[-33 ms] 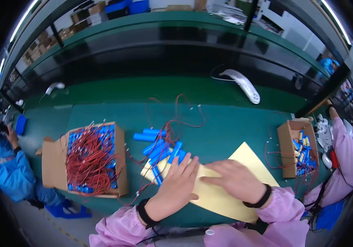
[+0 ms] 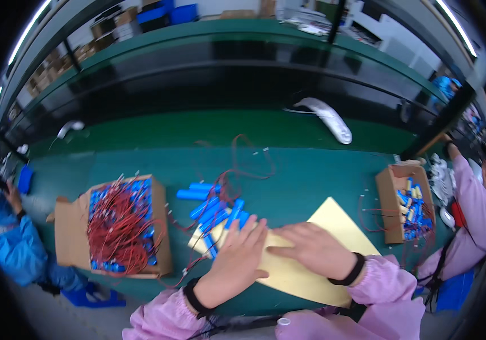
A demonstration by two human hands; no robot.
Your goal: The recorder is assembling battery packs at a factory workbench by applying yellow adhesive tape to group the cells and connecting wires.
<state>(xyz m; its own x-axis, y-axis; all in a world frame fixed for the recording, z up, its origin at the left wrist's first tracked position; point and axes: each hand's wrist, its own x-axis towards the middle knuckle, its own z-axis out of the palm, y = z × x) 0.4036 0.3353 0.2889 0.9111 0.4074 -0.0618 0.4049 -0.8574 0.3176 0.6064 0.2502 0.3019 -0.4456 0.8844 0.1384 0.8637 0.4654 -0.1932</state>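
A pale yellow sheet (image 2: 288, 279) lies on the green table in front of me, its far corner pointing away to the right. My left hand (image 2: 236, 262) rests flat on its left part with the fingers stretched out. Beside it, my right hand (image 2: 318, 250) also lies palm down on the sheet, fingers extended and thumb toward the left hand. Several blue cylindrical battery cells (image 2: 213, 211) with red and dark wires lie just beyond my left fingertips. One blue cell (image 2: 209, 246) sits on the sheet's left end, near my left hand. What lies under my palms is hidden.
On the left stands an open cardboard box (image 2: 162, 226) packed with wired blue cells. A smaller box (image 2: 390, 209) of blue and yellow cells is at the right. A white handheld device (image 2: 334, 122) lies toward the back. Co-workers sit on both sides.
The whole view has shifted slightly, so the scene sits a little further left. Both hands keep about the same place on the sheet.
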